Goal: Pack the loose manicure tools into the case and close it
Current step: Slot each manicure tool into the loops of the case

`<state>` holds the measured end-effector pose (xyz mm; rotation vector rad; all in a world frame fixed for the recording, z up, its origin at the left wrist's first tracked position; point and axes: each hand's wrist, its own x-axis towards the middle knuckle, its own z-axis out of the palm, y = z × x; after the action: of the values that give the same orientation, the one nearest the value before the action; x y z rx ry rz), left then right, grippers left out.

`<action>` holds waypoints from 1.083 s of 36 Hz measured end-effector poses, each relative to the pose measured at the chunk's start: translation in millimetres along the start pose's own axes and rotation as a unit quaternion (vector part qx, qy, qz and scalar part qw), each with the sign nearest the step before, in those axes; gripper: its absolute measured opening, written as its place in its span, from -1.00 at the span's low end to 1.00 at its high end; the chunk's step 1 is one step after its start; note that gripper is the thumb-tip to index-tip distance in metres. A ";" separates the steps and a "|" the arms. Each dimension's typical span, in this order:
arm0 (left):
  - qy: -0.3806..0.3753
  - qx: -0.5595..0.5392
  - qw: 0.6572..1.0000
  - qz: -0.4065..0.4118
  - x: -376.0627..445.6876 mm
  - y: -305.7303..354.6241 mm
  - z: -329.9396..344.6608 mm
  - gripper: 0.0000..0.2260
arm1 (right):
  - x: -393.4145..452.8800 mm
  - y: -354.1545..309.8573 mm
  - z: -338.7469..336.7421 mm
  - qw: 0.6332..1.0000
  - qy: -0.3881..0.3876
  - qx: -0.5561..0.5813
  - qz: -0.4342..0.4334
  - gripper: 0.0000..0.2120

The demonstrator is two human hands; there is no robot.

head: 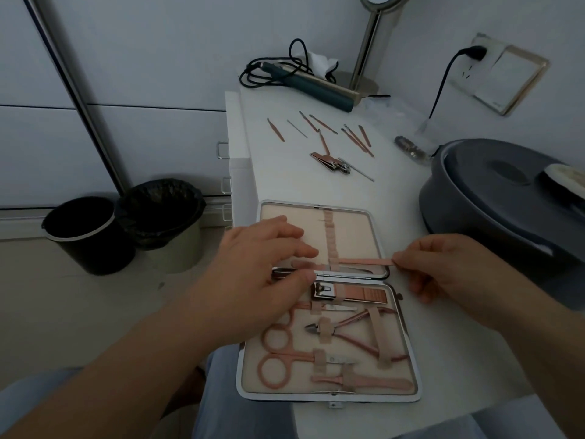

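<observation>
Our right hand point(443, 267) pinches a flat rose-gold nail file point(364, 262), sliding it under the elastic loop point(333, 248); our left hand point(269, 264), fingers spread and empty, steadies the open beige case point(364, 236).

Left hand point(269, 264) flat, fingers spread; right hand point(443, 267) pinching.

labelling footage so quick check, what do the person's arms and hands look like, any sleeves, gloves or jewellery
Both forearms are bare to the frame edge, with no sleeves in view. The left hand and right hand have no gloves, and no rings, watch or bracelet show. Nails look short and unpainted.
</observation>
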<state>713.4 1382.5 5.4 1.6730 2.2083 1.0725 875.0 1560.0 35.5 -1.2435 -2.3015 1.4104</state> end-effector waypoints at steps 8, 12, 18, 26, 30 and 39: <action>-0.051 -0.015 0.999 -0.004 0.9 -1.8 -5.5 -0.58 | 3.6 -3.0 -4.0 0.992 0.031 -0.126 -0.011 -0.83; -0.066 -0.036 0.997 -0.010 1.4 -4.0 -6.3 -0.64 | -3.9 -0.5 4.3 0.981 0.063 -0.172 -0.070 -0.88; -0.067 -0.036 0.997 0.004 0.6 -4.0 -1.8 -0.58 | -5.0 -8.2 12.0 0.938 0.056 -0.269 -0.213 -0.92; -0.070 -0.034 0.997 -0.001 -0.2 -3.1 -0.6 -0.58 | 5.9 -15.1 17.3 0.919 -0.017 -0.327 -0.221 -0.85; -0.075 -0.026 0.997 0.001 0.3 -2.3 -0.6 -0.58 | 6.1 -21.5 23.2 0.908 -0.025 -0.340 -0.244 -0.84; -0.076 0.054 0.996 0.014 0.3 -0.1 -0.6 -0.55 | 8.3 -27.5 37.2 0.899 -0.025 -0.327 -0.290 -0.92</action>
<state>712.9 1382.5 5.8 1.7714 2.1864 0.8152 834.7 1535.8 35.3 -0.5056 -2.9442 0.4825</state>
